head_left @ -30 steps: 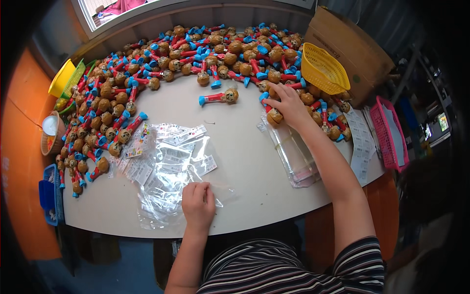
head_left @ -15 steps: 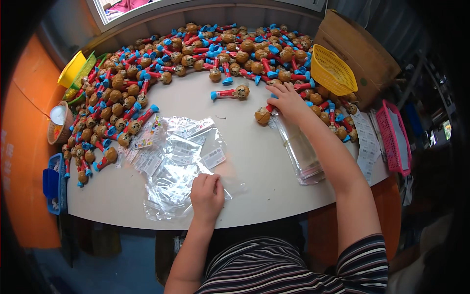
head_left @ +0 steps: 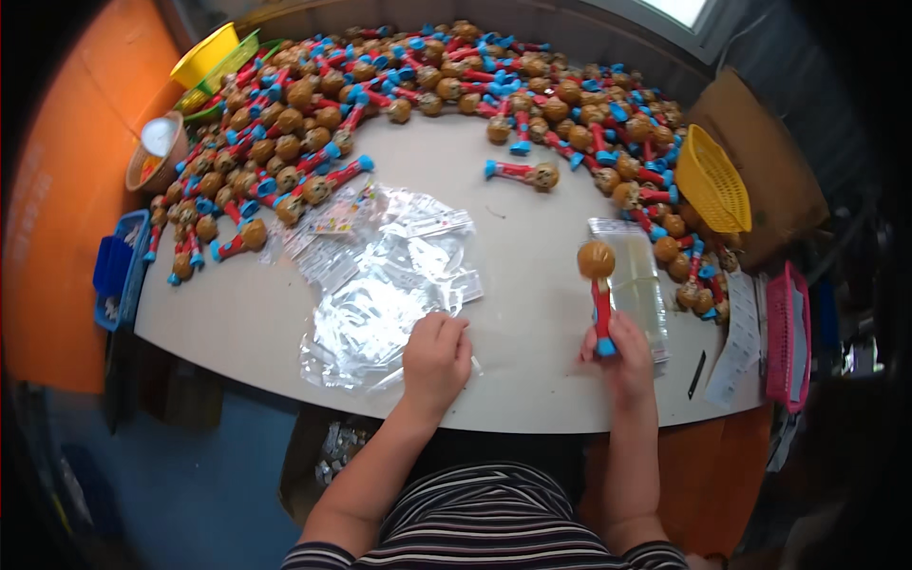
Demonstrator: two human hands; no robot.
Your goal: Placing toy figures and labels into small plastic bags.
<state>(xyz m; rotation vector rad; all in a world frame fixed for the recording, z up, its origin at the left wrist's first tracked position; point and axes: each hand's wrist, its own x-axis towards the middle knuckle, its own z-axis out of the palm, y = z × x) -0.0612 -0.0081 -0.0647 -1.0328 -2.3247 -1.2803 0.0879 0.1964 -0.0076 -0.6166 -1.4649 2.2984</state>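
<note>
My right hand (head_left: 624,356) is closed round the blue foot of a toy figure (head_left: 598,299) with a round brown head and a red body. The figure stands upright in the grip, head away from me, in front of a stack of clear plastic sleeves (head_left: 641,285). My left hand (head_left: 438,359) is curled into a fist by the near right edge of a heap of clear plastic bags (head_left: 366,328) with printed labels. Its palm is hidden, so I cannot tell what it holds. One more toy figure (head_left: 522,174) lies alone mid-table.
A big pile of similar figures (head_left: 294,95) curves round the far and left sides of the table (head_left: 532,380). A yellow basket (head_left: 714,180), a cardboard box (head_left: 760,161), a pink basket (head_left: 788,332) and a small black blade (head_left: 697,374) are on the right. A blue basket (head_left: 119,271) stands left.
My right hand has drawn back from the pile's right side toward me, bringing a toy figure with it. My left fist stays by the bags. The whole view has shifted and tilted.
</note>
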